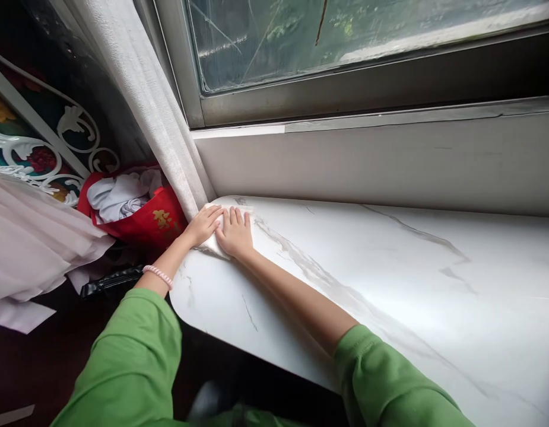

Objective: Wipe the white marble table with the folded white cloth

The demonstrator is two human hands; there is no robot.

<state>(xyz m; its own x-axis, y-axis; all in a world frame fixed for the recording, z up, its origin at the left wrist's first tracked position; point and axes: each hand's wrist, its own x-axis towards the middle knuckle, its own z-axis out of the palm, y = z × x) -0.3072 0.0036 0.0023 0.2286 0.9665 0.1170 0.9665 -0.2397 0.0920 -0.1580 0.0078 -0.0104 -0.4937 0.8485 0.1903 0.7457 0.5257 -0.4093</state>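
At the left edge of a white, grey-veined worktop, close to its rounded far left corner, a pale cloth is pinned beneath two bare hands. It is found directly under the palms, so no gap is left between hand and cloth. By the left hand the side toward the left edge is covered; its fingers are laid flat, nearly together, and pointed rightward at the other hand, which seems to be touched. By the right hand the cloth's inner side is covered, with fingers slightly spread and aimed at the far edge. Nothing is seen pinched by either. The cloth's long axis cannot be told, since most of it is hidden. From here the worktop's length is carried off to the right, and the right hand is placed nearer that stretch. Beyond the left edge, a red bag is filled with light fabric, beside a hanging curtain; above the far edge, a window is set.
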